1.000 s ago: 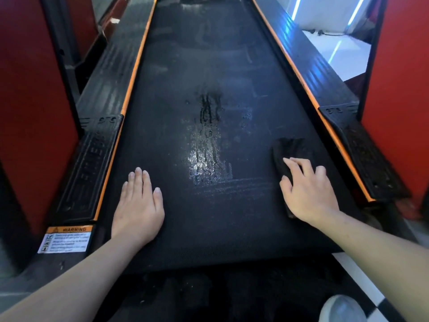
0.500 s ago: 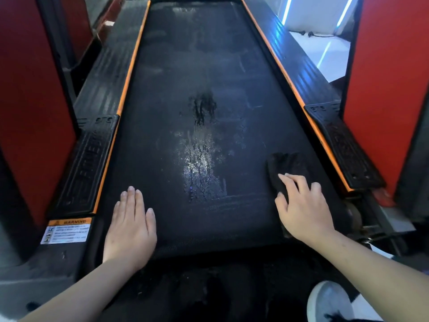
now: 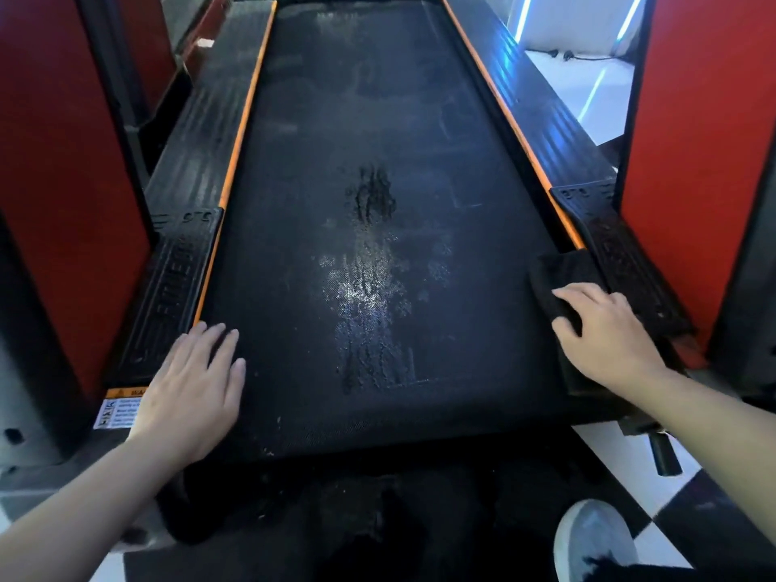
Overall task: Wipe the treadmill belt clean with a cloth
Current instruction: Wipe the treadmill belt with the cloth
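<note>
Right grip (image 3: 609,342): laid palm-down on the black cloth (image 3: 558,275), fingers lightly bent, pressing rather than clenching; no pinch can be made out.
Cloth: spread at the right edge of the treadmill belt (image 3: 378,119), its far corner touching the right side rail (image 3: 621,262).
Left grip (image 3: 197,384): released, flattened on the belt just beside the left side rail (image 3: 176,279), with nothing held.
Belt: a wet, glistening patch (image 3: 369,296) is seen down the middle, well apart from the cloth; pale smears are left farther up.
Risk: the patch may be missed if strokes are kept to the edge. The cloth could be snagged between belt and rail. The belt may be shifted under the braced palm, and a slip on the wet weave could follow.
</note>
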Motion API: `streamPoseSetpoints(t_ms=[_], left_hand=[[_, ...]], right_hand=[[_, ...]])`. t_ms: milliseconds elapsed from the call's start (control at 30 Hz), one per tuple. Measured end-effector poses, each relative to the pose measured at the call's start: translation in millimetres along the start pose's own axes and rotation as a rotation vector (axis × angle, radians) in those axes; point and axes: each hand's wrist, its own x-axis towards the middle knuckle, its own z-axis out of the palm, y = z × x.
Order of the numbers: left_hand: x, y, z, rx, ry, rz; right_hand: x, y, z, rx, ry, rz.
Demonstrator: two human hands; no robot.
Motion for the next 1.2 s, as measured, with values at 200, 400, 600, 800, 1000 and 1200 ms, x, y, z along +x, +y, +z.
streamPoseSetpoints(t_ms=[200,400,600,800,1000,1200], left_hand=[[13.1,25.1,25.1,-0.078,-0.024,-0.009],[-2.0,41.5,49.3,-0.156,-0.036,-0.061],[-7.2,39.3,51.1,-0.175,-0.064,-0.047],[-10.6,41.8,31.4,-0.103,-0.09,-0.038],[3.8,-21.0,3.4,0.1,-0.02,0.017],[-3.9,-55.9,23.7,0.069,-0.071,-0.108]], right_hand=[[-3.9,2.8,16.2,0.068,0.048,0.038],[-5.3,9.3,24.6,-0.063,0.064,-0.01],[-10.4,7.9,27.7,-0.134,0.075,-0.012],[-21.3,5.7,22.9,-0.154,0.048,-0.016],[-27.0,4.8,21.1,-0.179,0.017,-0.003],[-19.8,-18.8,22.3,-0.068,0.001,0.114]])
